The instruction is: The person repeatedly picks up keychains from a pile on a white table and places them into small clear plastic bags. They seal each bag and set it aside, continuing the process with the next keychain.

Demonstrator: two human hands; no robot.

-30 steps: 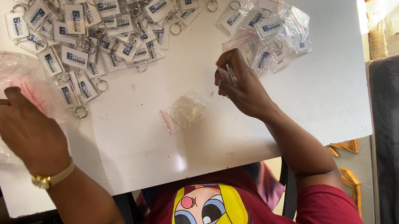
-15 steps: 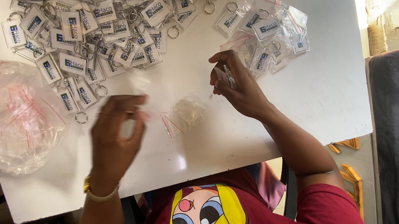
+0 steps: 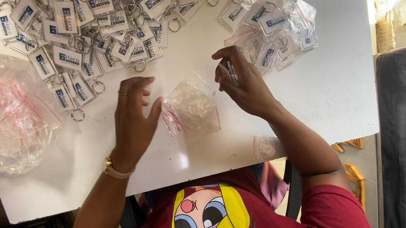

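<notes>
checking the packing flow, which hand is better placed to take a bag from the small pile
Left. The left hand lies open against the small pile of bags; the right hand already grips a keychain.

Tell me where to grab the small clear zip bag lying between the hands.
Probably pinch the small clear zip bag at its red-striped left edge, coming from the left hand side. That edge lies flat beside the left fingertips, while the rest bulges with contents.

Left hand comes over to the little bags

The left hand [image 3: 133, 118] left the big crinkly bag [image 3: 13, 114] and now touches the small bag pile [image 3: 191, 107]. The right hand [image 3: 246, 85] lifted its clear keychain [image 3: 231, 72] a bit.
</notes>
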